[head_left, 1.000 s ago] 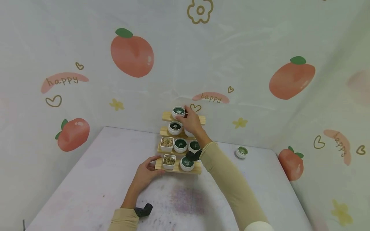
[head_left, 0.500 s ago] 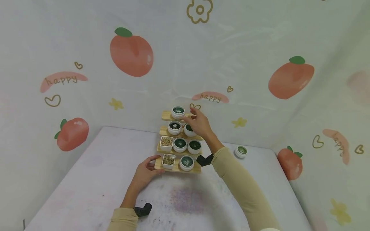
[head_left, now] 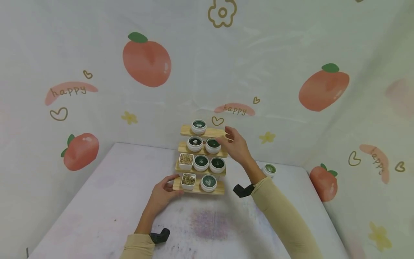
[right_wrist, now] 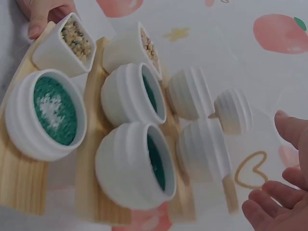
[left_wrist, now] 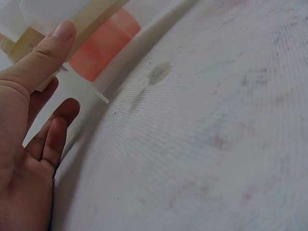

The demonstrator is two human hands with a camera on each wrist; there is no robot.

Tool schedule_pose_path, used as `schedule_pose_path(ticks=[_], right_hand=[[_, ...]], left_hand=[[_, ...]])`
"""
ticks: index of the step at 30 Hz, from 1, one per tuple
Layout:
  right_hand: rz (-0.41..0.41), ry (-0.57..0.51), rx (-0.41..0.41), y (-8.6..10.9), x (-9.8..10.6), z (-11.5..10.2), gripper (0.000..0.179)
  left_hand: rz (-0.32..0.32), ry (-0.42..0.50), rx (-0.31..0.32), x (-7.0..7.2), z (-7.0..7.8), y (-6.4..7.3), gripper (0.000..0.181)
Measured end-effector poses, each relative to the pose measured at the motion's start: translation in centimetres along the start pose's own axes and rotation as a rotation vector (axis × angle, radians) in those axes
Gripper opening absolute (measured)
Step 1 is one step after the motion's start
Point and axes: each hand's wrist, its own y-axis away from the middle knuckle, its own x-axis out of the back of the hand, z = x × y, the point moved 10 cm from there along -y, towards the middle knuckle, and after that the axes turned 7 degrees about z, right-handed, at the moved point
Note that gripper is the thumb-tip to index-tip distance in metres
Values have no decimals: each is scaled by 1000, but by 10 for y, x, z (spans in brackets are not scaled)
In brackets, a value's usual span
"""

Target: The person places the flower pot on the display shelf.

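Note:
A tiered wooden stand (head_left: 217, 132) holds small white pots on its steps. The top step bears one round pot (head_left: 198, 127) with green filling; two round pots (head_left: 195, 144) share the step below. Under these, a square pot (head_left: 186, 161) of grainy bits stands beside two round ones. On the lowest step are another square pot (head_left: 188, 181) and a round green-filled pot (head_left: 208, 182). My left hand (head_left: 163, 194) holds the left end of that lowest step, thumb along its front. My right hand (head_left: 237, 145) is beside the upper steps, fingers relaxed and holding nothing.
A single round pot (head_left: 269, 169) with lighter green filling stands on the white table (head_left: 129, 172) at the right, partly behind my right forearm. A wall sheet (head_left: 194, 64) printed with fruit hangs close behind the stand.
My right hand has let go of the round pot on the top step and drawn away to the right and slightly down. The left hand stays at the lowest step.

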Motion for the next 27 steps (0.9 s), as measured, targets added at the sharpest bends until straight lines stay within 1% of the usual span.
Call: schedule_pose_path(ticks=[7, 12, 15, 20, 25, 27], right_hand=[[50, 57, -11, 15, 14, 25, 72], [92, 87, 3, 25, 25, 42, 70], [119, 109, 2, 30, 32, 53, 70], [148, 139, -25, 40, 40, 76, 74], [170, 118, -69, 49, 46, 97, 74], [186, 126, -77, 52, 49, 103, 74]], left_hand=[[1, -6, 6, 1, -2, 0, 77], [9, -10, -5, 1, -3, -1, 77], [9, -8, 0, 0, -3, -1, 77], [2, 9, 8, 0, -1, 1, 75], [3, 9, 3, 0, 1, 1, 74], [4, 7, 0, 1, 1, 0, 74]])
